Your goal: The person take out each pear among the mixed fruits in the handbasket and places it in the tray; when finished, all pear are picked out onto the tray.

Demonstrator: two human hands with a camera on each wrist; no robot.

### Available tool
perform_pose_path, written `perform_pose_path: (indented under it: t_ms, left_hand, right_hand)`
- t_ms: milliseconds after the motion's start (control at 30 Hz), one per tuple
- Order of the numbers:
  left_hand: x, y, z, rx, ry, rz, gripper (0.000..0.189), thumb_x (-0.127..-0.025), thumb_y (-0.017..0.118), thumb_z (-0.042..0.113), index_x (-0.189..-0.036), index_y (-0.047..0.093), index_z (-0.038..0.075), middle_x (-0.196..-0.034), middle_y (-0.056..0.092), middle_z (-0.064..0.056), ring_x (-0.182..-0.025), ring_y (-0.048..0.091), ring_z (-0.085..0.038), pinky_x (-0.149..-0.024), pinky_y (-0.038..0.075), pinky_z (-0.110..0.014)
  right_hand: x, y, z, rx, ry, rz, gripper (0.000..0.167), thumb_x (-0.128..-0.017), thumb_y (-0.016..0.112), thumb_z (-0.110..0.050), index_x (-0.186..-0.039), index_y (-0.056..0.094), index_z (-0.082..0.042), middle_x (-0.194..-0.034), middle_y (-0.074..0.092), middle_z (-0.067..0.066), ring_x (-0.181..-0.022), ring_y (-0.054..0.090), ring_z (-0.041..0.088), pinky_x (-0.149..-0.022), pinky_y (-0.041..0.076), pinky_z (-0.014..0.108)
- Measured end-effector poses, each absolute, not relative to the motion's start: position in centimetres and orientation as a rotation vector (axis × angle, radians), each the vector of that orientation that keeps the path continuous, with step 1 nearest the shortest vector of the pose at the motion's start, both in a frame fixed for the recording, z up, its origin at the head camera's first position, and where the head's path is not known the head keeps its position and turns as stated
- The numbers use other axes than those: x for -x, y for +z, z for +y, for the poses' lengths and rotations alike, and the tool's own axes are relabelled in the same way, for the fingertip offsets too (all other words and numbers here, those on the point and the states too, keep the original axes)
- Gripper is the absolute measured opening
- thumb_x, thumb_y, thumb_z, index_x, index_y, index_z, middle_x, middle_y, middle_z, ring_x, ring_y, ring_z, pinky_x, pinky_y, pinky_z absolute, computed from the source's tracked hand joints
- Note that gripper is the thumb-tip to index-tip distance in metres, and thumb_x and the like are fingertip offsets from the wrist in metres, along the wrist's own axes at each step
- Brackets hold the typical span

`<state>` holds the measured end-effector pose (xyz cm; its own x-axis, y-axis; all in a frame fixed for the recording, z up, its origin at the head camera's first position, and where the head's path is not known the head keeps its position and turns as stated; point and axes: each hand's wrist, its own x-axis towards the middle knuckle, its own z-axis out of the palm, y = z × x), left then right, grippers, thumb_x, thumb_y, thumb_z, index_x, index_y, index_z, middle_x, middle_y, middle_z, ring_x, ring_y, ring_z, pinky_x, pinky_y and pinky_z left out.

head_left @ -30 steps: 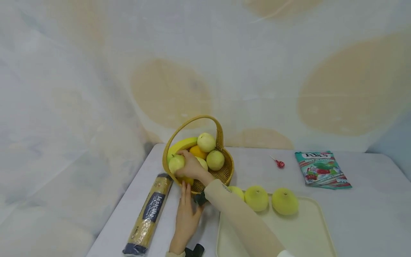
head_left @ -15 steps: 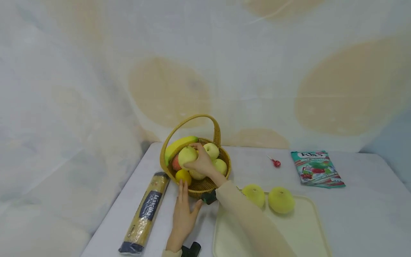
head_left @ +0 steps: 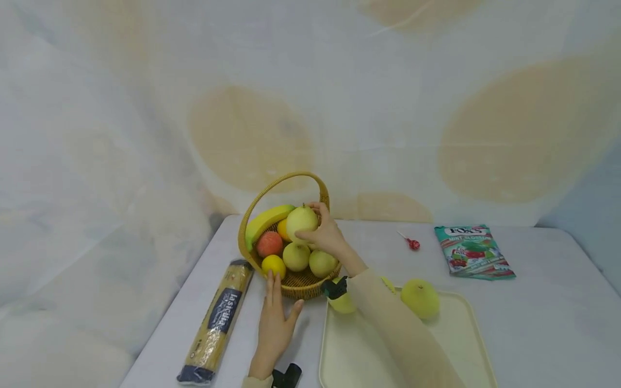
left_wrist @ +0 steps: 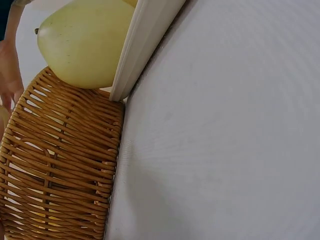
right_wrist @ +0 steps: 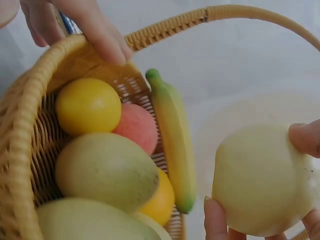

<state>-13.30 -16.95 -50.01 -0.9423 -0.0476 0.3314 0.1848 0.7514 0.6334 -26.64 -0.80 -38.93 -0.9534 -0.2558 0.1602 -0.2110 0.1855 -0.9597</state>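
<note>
A wicker basket (head_left: 303, 292) with a tall handle stands at the back left, tilted toward me. My right hand (head_left: 330, 234) grips a pale green apple (head_left: 299, 223) over the basket's back right; in the right wrist view fingers and thumb press the apple (right_wrist: 260, 180) from opposite sides. Straight fingers of my left hand (head_left: 274, 328) rest on the front left rim, beside a lemon (head_left: 274, 266). Inside lie a banana (head_left: 262, 226), a reddish peach-like fruit (head_left: 269, 244), an orange (head_left: 283, 229) and pale green round fruits (head_left: 296, 256). The held apple partly hides another fruit.
Right of the basket is a cream tray (head_left: 359, 355) bearing yellow-green fruits (head_left: 420, 299), partly covered by my right sleeve. A spaghetti packet (head_left: 223, 318) lies left of my left hand. Farther back are a red lollipop (head_left: 413, 244) and a teal candy bag (head_left: 473, 252).
My right hand has carried the apple from the basket's front left to its back right, uncovering the lemon and the reddish fruit. The left hand stays at the rim.
</note>
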Motion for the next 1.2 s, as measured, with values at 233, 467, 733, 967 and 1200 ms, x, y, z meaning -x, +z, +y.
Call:
perform_pose_path:
  t_ms: [233, 467, 733, 967, 1200]
  left_hand:
    - [13.3, -50.0, -16.9, 0.097, -1.015, -2.645, 0.080, -0.094, 0.062, 0.033, -0.155, 0.019, 0.005, -0.164, 0.008, -0.017, -0.139, 0.031, -0.050, -0.109, 0.028, -0.067]
    - [13.4, -50.1, -16.9, 0.108, -1.014, -2.643, 0.080, -0.093, 0.063, 0.032, -0.154, 0.020, 0.004, -0.163, 0.008, -0.017, -0.139, 0.031, -0.050, -0.109, 0.029, -0.066]
    - [13.4, -50.1, -17.0, 0.103, -1.016, -2.629, 0.081, -0.092, 0.065, 0.033, -0.154, 0.020, 0.004, -0.163, 0.010, -0.018, -0.139, 0.032, -0.050, -0.108, 0.028, -0.067]
    - [13.3, -50.1, -17.0, 0.108, -1.021, -2.630, 0.082, -0.092, 0.065, 0.032, -0.155, 0.019, 0.005, -0.163, 0.009, -0.018, -0.141, 0.029, -0.046, -0.111, 0.026, -0.065]
    - [13.4, -50.0, -17.0, 0.106, -1.015, -2.642, 0.081, -0.093, 0.064, 0.031, -0.154, 0.018, 0.004, -0.163, 0.008, -0.018, -0.142, 0.028, -0.046, -0.112, 0.026, -0.065]
  right_hand:
    - [26.0, -37.8, 2.1, 0.511, -1.905, 2.425, 0.072, -0.084, 0.074, -0.015, -0.143, 0.033, -0.014, -0.149, 0.032, 0.018, -0.122, 0.047, 0.038, -0.089, 0.053, 0.045]
    - [25.0, -37.0, 4.9, 0.547, -1.863, 2.459, 0.072, -0.084, 0.074, -0.016, -0.143, 0.032, -0.013, -0.149, 0.030, 0.020, -0.128, 0.042, 0.044, -0.089, 0.053, 0.048]
    - [24.4, -36.7, 7.3, 0.503, -1.892, 2.484, 0.073, -0.085, 0.073, -0.013, -0.144, 0.031, -0.011, -0.150, 0.029, 0.020, -0.130, 0.039, 0.045, -0.090, 0.052, 0.050]
    - [23.4, -36.7, 9.1, 0.487, -1.889, 2.535, 0.073, -0.084, 0.073, -0.010, -0.145, 0.032, -0.013, -0.150, 0.031, 0.018, -0.130, 0.039, 0.047, -0.089, 0.053, 0.050]
    - [22.1, -37.7, 11.6, 0.461, -1.895, 2.572, 0.074, -0.084, 0.073, -0.009, -0.147, 0.035, -0.020, -0.150, 0.031, 0.018, -0.126, 0.042, 0.047, -0.085, 0.054, 0.048]
